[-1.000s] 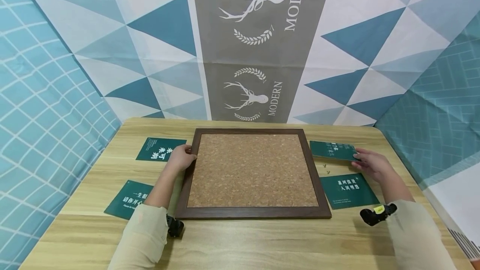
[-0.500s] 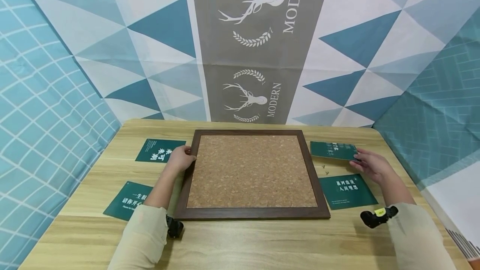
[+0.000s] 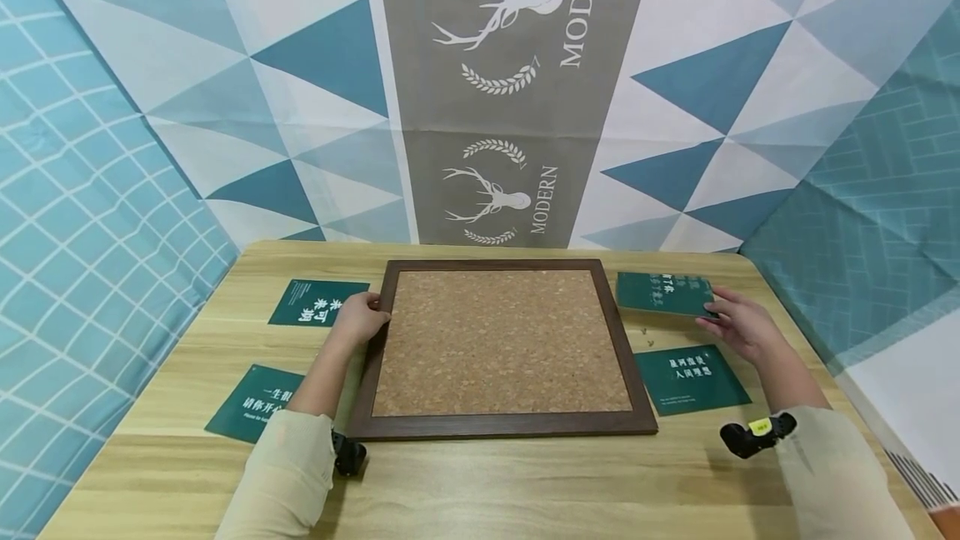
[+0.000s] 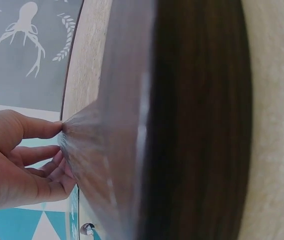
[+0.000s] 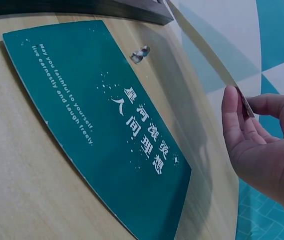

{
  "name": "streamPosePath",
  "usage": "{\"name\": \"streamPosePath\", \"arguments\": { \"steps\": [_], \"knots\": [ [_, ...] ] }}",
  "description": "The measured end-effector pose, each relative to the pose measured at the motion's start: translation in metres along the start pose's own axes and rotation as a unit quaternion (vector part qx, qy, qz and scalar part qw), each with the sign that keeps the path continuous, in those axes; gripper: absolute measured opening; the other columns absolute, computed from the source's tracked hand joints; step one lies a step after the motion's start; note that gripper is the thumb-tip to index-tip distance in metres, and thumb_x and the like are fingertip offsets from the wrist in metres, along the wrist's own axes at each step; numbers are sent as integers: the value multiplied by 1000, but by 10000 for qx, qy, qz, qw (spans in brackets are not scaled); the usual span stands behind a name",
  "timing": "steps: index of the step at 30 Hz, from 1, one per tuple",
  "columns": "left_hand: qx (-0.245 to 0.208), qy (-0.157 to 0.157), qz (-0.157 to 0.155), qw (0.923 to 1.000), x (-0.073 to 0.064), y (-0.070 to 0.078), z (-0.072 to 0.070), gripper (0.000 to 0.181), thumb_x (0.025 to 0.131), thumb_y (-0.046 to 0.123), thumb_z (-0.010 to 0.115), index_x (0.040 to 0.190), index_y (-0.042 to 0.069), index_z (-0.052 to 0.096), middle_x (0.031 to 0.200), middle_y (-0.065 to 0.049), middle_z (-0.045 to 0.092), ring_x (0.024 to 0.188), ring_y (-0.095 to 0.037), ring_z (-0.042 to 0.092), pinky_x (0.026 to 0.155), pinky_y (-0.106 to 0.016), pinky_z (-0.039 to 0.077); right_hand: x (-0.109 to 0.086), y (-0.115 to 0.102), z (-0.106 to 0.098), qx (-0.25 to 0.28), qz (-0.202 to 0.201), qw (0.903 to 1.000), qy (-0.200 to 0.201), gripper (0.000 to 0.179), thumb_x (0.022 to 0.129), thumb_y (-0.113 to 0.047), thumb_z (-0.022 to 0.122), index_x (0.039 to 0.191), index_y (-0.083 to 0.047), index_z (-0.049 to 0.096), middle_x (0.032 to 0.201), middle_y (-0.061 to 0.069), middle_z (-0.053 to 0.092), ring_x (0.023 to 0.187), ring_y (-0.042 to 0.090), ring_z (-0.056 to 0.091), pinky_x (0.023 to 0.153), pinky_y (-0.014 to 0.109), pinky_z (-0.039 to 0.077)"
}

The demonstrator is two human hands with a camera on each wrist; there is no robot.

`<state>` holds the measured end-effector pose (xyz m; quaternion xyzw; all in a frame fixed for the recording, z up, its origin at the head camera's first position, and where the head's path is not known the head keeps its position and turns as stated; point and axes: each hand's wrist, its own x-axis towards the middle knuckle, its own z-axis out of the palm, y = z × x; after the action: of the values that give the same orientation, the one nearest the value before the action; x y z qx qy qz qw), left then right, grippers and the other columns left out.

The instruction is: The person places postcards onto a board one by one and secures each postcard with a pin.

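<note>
A cork board [image 3: 495,340] with a dark brown frame lies on the table. At its left edge my left hand [image 3: 360,317] pinches a gathered bit of clear film [image 4: 89,137] between thumb and fingertips, seen closely in the left wrist view. My right hand [image 3: 742,327] holds a green card [image 3: 663,293] with white lettering by its right end, between thumb and fingers. The card is raised off the table beside the board's upper right side; the right wrist view catches it nearly edge-on. Below it a second green card [image 5: 97,130] lies flat, lettering up.
Two more green cards, an upper one [image 3: 318,302] and a lower one [image 3: 258,401], lie left of the board, the lower one partly behind my left forearm. Small clear pieces [image 5: 140,54] rest between the right-hand cards. A patterned cloth wall [image 3: 495,90] closes the table's back.
The card in my right hand has risen slightly and tilts more toward me. My left hand stays at the board's left edge. The head view has shifted a little.
</note>
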<state>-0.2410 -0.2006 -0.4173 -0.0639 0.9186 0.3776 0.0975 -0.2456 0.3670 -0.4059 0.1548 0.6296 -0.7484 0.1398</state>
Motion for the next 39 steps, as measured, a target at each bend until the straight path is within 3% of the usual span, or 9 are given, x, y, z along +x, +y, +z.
{"name": "streamPosePath", "arguments": {
  "steps": [7, 16, 22, 27, 31, 34, 39],
  "knots": [
    [12, 16, 31, 10000, 0, -1, 0, 51, 95, 9, 49, 139, -12, 33, 133, -32, 44, 122, -44, 45, 96, -52, 44, -5, -1, 7, 42, -168, 9998, -118, 76, 95, -6, 50, 151, -11, -2, 110, -4, 39, 79, 5, 64, 75, 21, 55],
    [-40, 9, -49, 10000, 0, -2, 1, 51, 94, 9, 50, 139, -11, 34, 134, -32, 43, 122, -44, 44, 96, -52, 43, -9, -3, 22, -272, -411, 9984, -281, 77, 94, -10, 54, 151, -10, 3, 115, -5, 37, 85, 1, 61, 87, 25, 53],
    [-8, 26, -55, 10000, 1, -1, 1, 51, 94, 9, 50, 138, -11, 35, 134, -32, 44, 122, -44, 45, 96, -52, 43, -10, -3, 34, -419, -661, 9964, -340, 71, 95, -7, 51, 151, -6, 7, 110, -1, 39, 80, 3, 59, 81, 23, 55],
    [0, 23, -60, 10000, 0, -1, 1, 51, 94, 9, 50, 138, -11, 35, 133, -32, 44, 122, -44, 45, 96, -52, 43, -11, 0, 39, -344, -838, 9946, -511, 56, 95, -5, 50, 144, -7, 22, 108, -1, 39, 78, 5, 58, 79, 23, 55],
    [4, 21, -75, 10000, 0, -1, 1, 50, 94, 9, 50, 137, -11, 36, 133, -32, 44, 121, -44, 45, 96, -52, 43, -13, 0, 44, -256, -888, 9942, -547, 47, 94, -4, 52, 136, -10, 30, 102, -4, 48, 77, 6, 60, 78, 24, 56],
    [-13, 18, -80, 10000, 0, -2, 1, 50, 94, 9, 50, 137, -11, 36, 133, -32, 44, 121, -44, 45, 96, -52, 43, -13, -1, 48, -263, -911, 9938, -578, 48, 94, -4, 52, 136, -9, 31, 100, -5, 51, 76, 6, 61, 77, 24, 56],
    [-103, 16, -60, 9999, 1, -3, 1, 51, 94, 9, 50, 138, -11, 35, 133, -31, 44, 121, -44, 45, 95, -52, 44, -14, -1, 55, -362, -875, 9937, -598, 48, 95, -7, 52, 137, -10, 30, 105, 0, 43, 77, 5, 59, 78, 24, 56]
  ]
}}
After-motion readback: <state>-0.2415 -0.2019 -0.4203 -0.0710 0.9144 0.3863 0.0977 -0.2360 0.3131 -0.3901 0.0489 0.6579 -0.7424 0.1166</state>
